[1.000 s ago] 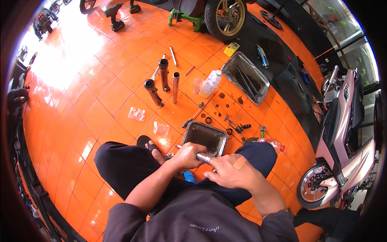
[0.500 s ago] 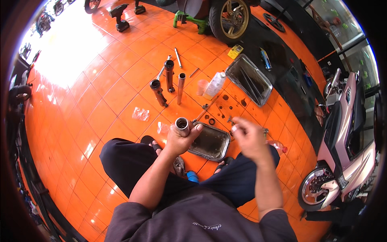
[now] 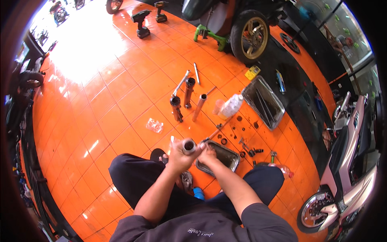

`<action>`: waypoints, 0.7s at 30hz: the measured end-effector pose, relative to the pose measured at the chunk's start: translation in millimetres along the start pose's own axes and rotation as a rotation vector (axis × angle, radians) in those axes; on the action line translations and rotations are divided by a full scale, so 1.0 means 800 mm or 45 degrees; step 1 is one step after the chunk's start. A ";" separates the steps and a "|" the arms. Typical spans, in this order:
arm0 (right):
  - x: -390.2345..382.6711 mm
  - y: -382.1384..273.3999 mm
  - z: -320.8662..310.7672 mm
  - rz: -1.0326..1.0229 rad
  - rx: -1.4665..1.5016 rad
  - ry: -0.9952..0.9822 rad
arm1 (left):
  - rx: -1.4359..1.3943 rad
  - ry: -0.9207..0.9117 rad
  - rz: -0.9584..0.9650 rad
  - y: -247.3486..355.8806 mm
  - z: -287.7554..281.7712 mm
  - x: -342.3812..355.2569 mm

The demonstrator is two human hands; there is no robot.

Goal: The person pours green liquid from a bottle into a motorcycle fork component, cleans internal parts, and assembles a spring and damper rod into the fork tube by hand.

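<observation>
Wrapped round a metal fork tube [image 3: 188,147] is my left hand [image 3: 179,156]. The tube's open end faces up toward me. My right hand [image 3: 207,155] is just right of it, above a metal tray [image 3: 236,163] holding dark liquid. Its fingers are curled closed and slightly blurred; whatever they hold, if anything, is hidden. A thin brown rod [image 3: 223,126] runs from the tray's far rim onto the floor. Beyond stand two dark fork legs [image 3: 188,92] [image 3: 176,109] and a bare fork tube [image 3: 199,108].
Right of the tubes stand a plastic bottle [image 3: 231,106] and a cup [image 3: 218,106]. A larger tray [image 3: 278,119] holds long rods. Small dark parts [image 3: 252,152] and oil spots lie near my right knee. A pink scooter [image 3: 342,169] is at the right, drills [image 3: 141,25] at the far left.
My right hand has moved left and down from beside the small parts to next to the fork tube. My left hand still holds the tube. The whole view has shifted.
</observation>
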State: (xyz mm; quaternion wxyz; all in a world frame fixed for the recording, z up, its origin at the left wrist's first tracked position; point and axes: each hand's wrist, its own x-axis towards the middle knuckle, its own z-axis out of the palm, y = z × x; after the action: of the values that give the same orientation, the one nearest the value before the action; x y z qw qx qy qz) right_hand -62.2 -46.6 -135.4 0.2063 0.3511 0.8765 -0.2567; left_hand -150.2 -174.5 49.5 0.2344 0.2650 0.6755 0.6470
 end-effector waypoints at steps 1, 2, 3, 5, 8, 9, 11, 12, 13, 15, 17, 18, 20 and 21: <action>0.016 0.011 0.031 -0.126 -0.144 0.075 | 0.070 -0.019 0.048 0.000 0.003 0.002; 0.029 0.013 0.047 -0.207 -0.177 0.109 | 0.054 -0.031 0.080 0.001 0.002 0.003; 0.041 0.012 0.053 -0.215 -0.344 0.049 | 0.032 -0.051 0.109 0.000 0.005 0.004; 0.058 0.006 0.046 -0.269 -0.459 0.107 | 0.071 -0.070 0.015 0.000 0.006 0.002; 0.091 0.006 0.034 -0.185 -0.567 -0.020 | 0.165 -0.155 -0.049 -0.001 0.005 0.008; 0.101 0.007 0.031 -0.150 -0.616 -0.065 | 0.150 -0.164 -0.051 -0.006 0.006 0.013; 0.116 0.010 0.039 -0.164 -0.692 -0.084 | 0.127 -0.190 -0.067 -0.014 0.008 0.020; 0.121 0.013 0.044 -0.167 -0.729 -0.093 | 0.157 -0.204 -0.087 -0.014 0.007 0.022; 0.123 0.011 0.041 -0.220 -0.786 -0.111 | 0.147 -0.181 -0.065 -0.017 0.007 0.025; 0.121 0.010 0.038 -0.317 -0.895 -0.143 | 0.125 -0.147 -0.017 -0.025 0.010 0.026; 0.115 0.011 0.025 -0.510 -0.838 -0.005 | 0.162 -0.163 0.061 -0.023 0.009 0.029; 0.112 0.013 0.018 -0.577 -0.779 0.084 | 0.179 -0.176 0.113 -0.024 0.009 0.030; 0.082 0.007 -0.019 -0.701 -0.623 0.299 | 0.168 -0.159 0.205 -0.026 0.012 0.029; 0.060 0.008 -0.047 -0.742 -0.526 0.437 | 0.135 -0.142 0.258 -0.029 0.016 0.032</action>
State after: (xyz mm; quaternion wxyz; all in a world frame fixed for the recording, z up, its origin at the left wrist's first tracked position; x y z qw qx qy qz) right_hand -96.7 4.3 -133.9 0.0416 0.0763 0.9944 -0.0602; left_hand -162.1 -148.8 26.1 0.1907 0.3794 0.6645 0.6149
